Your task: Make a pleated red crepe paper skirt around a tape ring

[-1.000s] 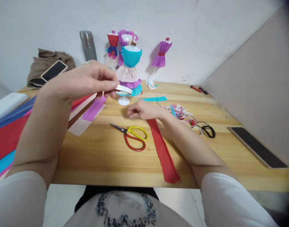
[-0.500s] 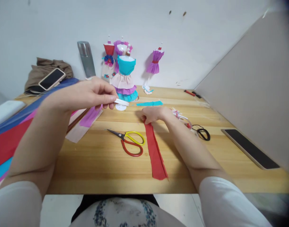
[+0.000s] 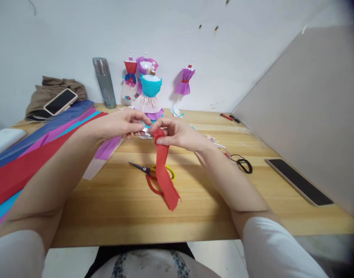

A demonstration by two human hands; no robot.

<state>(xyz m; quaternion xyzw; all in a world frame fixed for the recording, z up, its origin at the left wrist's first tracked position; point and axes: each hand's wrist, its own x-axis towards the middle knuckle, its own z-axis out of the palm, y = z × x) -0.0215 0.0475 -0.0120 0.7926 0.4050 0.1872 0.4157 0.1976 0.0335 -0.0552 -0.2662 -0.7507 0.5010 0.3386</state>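
Note:
My right hand (image 3: 177, 133) pinches the upper end of a red strip (image 3: 166, 177), which hangs down over the handles of the scissors (image 3: 150, 170). Close beside it, my left hand (image 3: 127, 122) holds a small white piece (image 3: 146, 132), partly hidden by the fingers; it looks like a roll of tape. The two hands nearly meet at the top of the red strip. Just behind them stands a small dress form (image 3: 150, 87) with a turquoise top and ruffled skirt. The scissors lie on the wooden table (image 3: 107, 208), blades pointing left.
More dress forms (image 3: 185, 82) and a grey bottle (image 3: 105, 83) stand by the wall. Coloured sheets (image 3: 23, 170), a phone (image 3: 61, 102) and brown cloth (image 3: 46, 92) are at the left. On the right lie a black cord (image 3: 245, 165) and a dark flat device (image 3: 300, 181).
My right hand has lifted the red strip's upper end and carried it left to my left hand. The strip now crosses the scissors' handles. The view has shifted slightly.

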